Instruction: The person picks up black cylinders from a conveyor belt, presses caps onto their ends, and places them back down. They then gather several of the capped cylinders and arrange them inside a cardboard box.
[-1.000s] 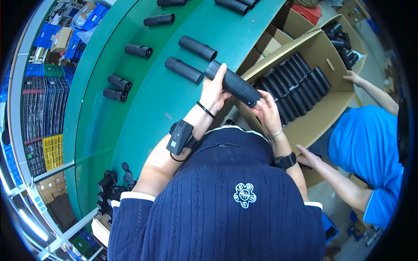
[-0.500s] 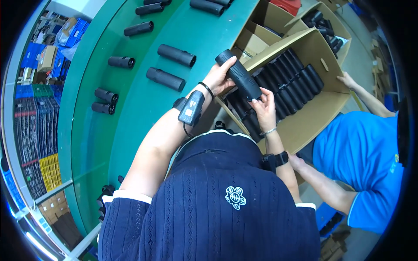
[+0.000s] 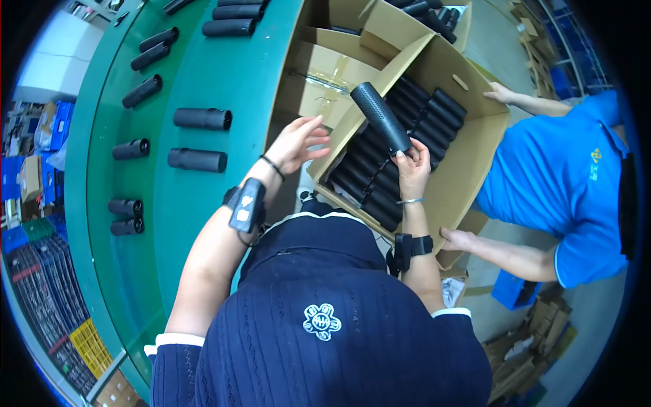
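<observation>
My right hand (image 3: 412, 168) grips the lower end of a black perforated cylinder (image 3: 381, 119), holding it tilted over an open cardboard box (image 3: 479, 150). Rows of similar black cylinders (image 3: 380, 178) lie inside that box. My left hand (image 3: 298, 144) is off the cylinder, between the green work surface and the box; its fingers are apart and it holds nothing. Closest to it on the green surface (image 3: 224, 74) are two black cylinders (image 3: 202, 119) lying side by side.
Across the box, a co-worker in a blue shirt (image 3: 542, 197) has one hand (image 3: 500, 93) at its far edge and another hand (image 3: 458, 239) at its near corner. More cylinders (image 3: 130, 149) lie along the left strip. A second cardboard box (image 3: 407, 24) stands behind.
My left hand has let go of the cylinder and moved left with its fingers spread. My right hand still holds the cylinder. The whole view has shifted, with the box now appearing further left.
</observation>
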{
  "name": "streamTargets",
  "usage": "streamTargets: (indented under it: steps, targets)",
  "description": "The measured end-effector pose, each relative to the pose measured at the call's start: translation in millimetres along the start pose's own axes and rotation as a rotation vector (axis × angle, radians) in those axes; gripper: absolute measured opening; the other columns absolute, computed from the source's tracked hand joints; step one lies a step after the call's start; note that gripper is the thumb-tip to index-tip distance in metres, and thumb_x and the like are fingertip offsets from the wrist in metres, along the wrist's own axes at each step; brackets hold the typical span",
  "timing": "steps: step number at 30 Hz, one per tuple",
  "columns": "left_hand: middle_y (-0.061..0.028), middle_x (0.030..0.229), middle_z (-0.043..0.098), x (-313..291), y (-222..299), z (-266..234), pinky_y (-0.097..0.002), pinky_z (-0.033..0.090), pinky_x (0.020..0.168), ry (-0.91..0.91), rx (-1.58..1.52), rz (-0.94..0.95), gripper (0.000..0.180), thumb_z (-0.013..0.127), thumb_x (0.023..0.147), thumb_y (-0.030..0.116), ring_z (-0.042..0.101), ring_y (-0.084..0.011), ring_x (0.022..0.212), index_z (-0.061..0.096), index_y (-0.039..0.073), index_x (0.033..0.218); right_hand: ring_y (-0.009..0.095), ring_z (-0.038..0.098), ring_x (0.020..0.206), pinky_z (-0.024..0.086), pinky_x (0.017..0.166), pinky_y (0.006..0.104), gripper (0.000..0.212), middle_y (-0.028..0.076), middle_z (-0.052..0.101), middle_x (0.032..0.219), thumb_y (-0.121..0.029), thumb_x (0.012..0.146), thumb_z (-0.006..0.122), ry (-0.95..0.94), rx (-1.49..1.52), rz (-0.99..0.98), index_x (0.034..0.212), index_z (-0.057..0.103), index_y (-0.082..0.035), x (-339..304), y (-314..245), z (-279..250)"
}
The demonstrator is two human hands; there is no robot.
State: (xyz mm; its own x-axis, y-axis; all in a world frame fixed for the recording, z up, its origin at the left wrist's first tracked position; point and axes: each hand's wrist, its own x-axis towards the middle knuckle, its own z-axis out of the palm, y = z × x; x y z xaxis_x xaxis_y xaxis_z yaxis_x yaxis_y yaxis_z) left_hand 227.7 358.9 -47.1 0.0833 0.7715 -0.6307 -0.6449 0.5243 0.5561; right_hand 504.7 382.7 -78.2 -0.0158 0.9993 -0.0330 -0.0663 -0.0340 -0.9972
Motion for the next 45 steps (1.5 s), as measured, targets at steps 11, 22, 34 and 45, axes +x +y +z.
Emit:
streamTargets:
  steps: [11, 22, 34, 45]
  targets:
    - [-0.0101, 0.099, 0.059, -26, -20, -71, -0.0419, 0.053, 0.086, 0.117, -0.108, -0.005, 0.027, 0.055, 0.093, 0.025, 0.06, -0.0216, 0.094, 0.055, 0.004, 0.11, 0.014, 0.058, 0.074, 0.057, 0.08, 0.0435, 0.03, 0.009, 0.055, 0.087, -0.004, 0.087, 0.055, 0.248, 0.093, 0.196, 0.116, 0.047, 0.002, 11, 34, -87]
    - [-0.0108, 0.101, 0.059, -62, -42, -130, -0.042, 0.049, 0.09, 0.317, -0.273, 0.037, 0.032, 0.055, 0.093, 0.027, 0.059, -0.0233, 0.095, 0.052, 0.004, 0.115, 0.019, 0.059, 0.071, 0.059, 0.061, 0.0335, 0.044, 0.013, 0.057, 0.096, -0.019, 0.082, 0.066, 0.283, -0.567, 0.663, 0.117, 0.051, 0.003, 12, 109, -226]
    - [-0.0073, 0.085, 0.057, -82, -47, -153, -0.036, 0.055, 0.066, 0.821, -0.192, 0.217, 0.023, 0.061, 0.088, 0.018, 0.058, -0.0174, 0.074, 0.051, 0.006, 0.105, 0.024, 0.061, 0.058, 0.054, 0.044, 0.0282, 0.034, 0.017, 0.06, 0.083, -0.026, 0.087, 0.057, -0.067, -0.522, 1.085, 0.094, 0.061, 0.007, -15, 171, -178]
    - [-0.0177, 0.096, 0.06, -41, -14, -156, -0.0402, 0.053, 0.058, 1.218, 0.09, 0.246, 0.073, 0.08, 0.066, 0.04, 0.064, -0.0279, 0.079, 0.042, -0.004, 0.112, 0.008, 0.054, 0.066, 0.047, 0.06, 0.023, 0.019, 0.002, 0.058, 0.073, -0.02, 0.092, 0.056, -0.048, -0.347, 0.2, 0.098, 0.064, -0.003, 141, 0, -108]
